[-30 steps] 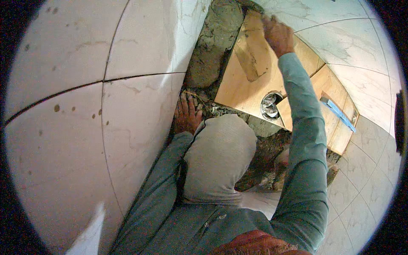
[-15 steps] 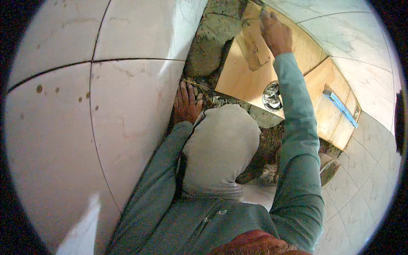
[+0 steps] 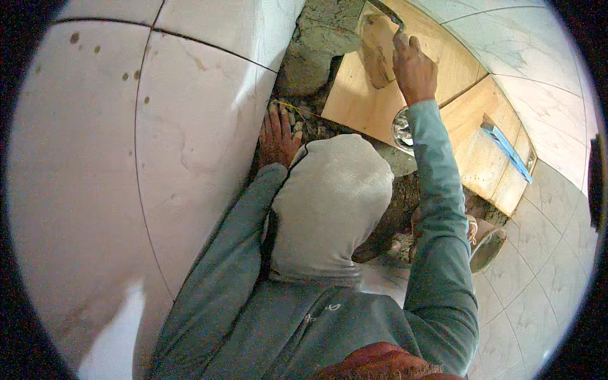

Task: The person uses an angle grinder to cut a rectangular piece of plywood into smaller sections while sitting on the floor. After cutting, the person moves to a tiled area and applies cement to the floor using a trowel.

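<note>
My right hand (image 3: pixel 416 68) is closed round the handle of what looks like a trowel (image 3: pixel 391 14); its dark bent neck points up and left, and the blade is not clearly seen. Below the tool lies a pale wooden board (image 3: pixel 354 98) with a dark smeared patch (image 3: pixel 379 54). A shiny round metal piece (image 3: pixel 403 130) is at the board's near edge, partly behind my right sleeve. With its fingers stretched out, my left hand (image 3: pixel 278 136) rests on rubble beside the large pale tiles (image 3: pixel 202 139), holding nothing.
A second wooden board (image 3: pixel 475 136) at the right carries a blue strip-like object (image 3: pixel 506 152). Near it stands a bucket-like container (image 3: pixel 489 247), partly behind my sleeve. Rough grey mortar (image 3: pixel 320 54) lies beyond my left hand. Tiled flooring (image 3: pixel 538 259) spreads at the right.
My right hand has drawn slightly back toward me and turned, so the tool's neck now shows above it. My left hand stays in place. The view has shifted a little.
</note>
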`<state>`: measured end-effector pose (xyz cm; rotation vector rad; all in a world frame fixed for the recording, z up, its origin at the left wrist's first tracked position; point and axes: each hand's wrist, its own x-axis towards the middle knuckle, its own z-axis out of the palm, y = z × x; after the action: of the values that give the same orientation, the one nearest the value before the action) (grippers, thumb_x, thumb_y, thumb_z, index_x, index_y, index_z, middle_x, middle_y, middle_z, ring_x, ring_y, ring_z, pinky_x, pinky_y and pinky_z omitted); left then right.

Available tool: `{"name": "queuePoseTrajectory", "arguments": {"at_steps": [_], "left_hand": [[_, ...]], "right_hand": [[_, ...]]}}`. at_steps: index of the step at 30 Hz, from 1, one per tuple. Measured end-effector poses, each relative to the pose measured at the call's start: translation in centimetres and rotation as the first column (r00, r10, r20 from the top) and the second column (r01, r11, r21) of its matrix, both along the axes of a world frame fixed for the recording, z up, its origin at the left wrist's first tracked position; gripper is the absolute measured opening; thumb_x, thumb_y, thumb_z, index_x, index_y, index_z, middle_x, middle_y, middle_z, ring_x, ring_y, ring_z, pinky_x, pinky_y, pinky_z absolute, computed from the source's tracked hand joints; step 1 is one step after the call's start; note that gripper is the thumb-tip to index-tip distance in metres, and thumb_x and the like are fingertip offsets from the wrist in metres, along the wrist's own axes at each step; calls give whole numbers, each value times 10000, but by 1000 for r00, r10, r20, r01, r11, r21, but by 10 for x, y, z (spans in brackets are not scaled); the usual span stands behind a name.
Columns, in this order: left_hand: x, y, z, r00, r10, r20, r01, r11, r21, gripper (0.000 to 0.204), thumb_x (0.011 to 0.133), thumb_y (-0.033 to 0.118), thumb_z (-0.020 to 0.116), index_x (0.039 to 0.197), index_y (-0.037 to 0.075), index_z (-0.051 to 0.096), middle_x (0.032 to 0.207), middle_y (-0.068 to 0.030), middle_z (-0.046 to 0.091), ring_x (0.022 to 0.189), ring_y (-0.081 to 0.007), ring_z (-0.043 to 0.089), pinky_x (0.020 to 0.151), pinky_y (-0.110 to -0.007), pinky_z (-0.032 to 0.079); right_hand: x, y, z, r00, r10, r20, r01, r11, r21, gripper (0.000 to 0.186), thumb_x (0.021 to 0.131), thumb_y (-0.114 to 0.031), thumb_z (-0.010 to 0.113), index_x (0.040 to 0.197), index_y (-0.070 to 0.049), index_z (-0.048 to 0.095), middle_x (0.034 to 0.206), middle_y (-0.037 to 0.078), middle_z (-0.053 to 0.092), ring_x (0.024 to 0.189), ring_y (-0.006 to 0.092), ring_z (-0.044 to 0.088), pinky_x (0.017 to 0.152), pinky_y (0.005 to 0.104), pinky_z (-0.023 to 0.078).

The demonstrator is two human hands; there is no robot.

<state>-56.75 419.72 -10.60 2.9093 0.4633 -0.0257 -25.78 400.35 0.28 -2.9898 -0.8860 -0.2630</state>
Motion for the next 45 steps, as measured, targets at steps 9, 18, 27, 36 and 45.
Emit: {"name": "queuePoseTrajectory", "arguments": {"at_steps": [9,18,27,36,45], "left_hand": [[-1,2,0,995,35,-97,-43,996,-78,839,904,448,659,1539,17,320,1644,-221,187,1471,-416,291,1190,-537,274],[-7,13,-56,987,-91,-129,125,949,290,800,970,472,557,1574,33,269,1670,-211,108,1504,-415,222,1220,-533,203],[-1,1,-25,997,-7,-80,11,999,45,705,993,468,533,1532,53,347,1600,-205,257,1446,-393,319,1173,-516,283],[1,0,-16,986,-159,-45,163,982,93,566,1010,394,531,1448,44,453,1461,-180,424,1320,-351,454,1084,-479,383],[24,-3,106,888,-422,184,432,902,-19,443,1027,321,528,1364,36,559,1322,-156,590,1194,-309,589,996,-443,482]], "right_hand": [[-131,-8,4,962,80,-260,-100,993,-63,441,954,-230,586,1362,-117,465,1032,149,594,737,346,682,541,493,531],[-61,28,-3,986,122,-111,-134,986,-104,353,934,-162,575,1280,-138,513,1058,139,606,834,319,691,670,456,564],[-147,-15,35,918,-172,-357,190,982,15,358,906,-157,576,1251,-66,548,1068,180,639,749,354,689,613,477,566],[-165,-34,33,940,27,-339,97,935,342,229,900,-203,585,1087,-75,614,990,188,676,759,375,712,630,495,567],[-185,-363,250,767,244,-593,-411,897,-162,302,940,-289,584,1105,-40,629,967,187,684,891,339,679,770,468,553]]}}
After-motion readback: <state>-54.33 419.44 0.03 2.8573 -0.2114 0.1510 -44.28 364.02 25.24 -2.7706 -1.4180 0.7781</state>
